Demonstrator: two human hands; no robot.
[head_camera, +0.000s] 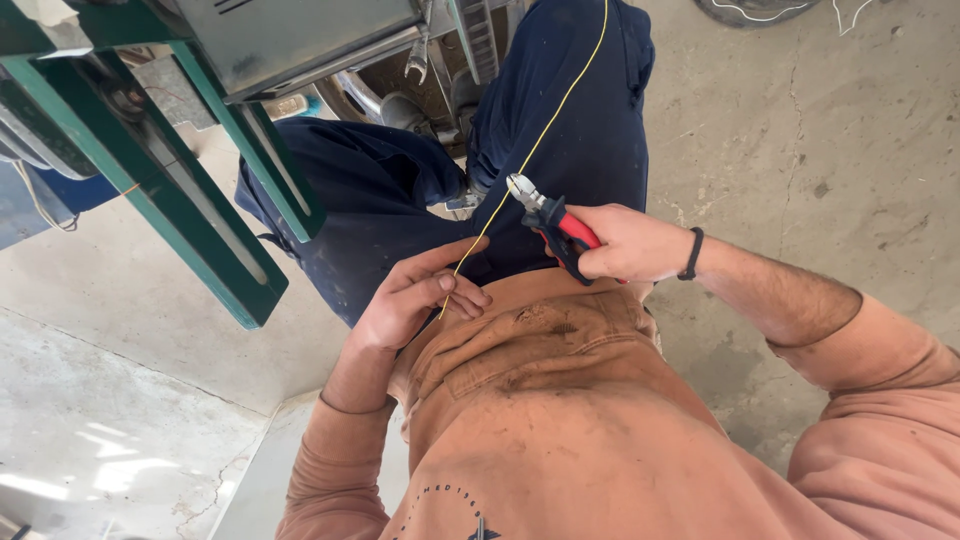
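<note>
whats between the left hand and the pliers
In the head view, a taut stretch of yellow wire runs from the left hand to the pliers, over dark blue trousers.

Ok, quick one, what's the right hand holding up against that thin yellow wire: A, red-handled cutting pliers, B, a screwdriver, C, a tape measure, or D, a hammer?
A: the right hand grips red-handled cutting pliers whose metal head sits right at the yellow wire, while the left hand pinches the wire's lower end.
</note>
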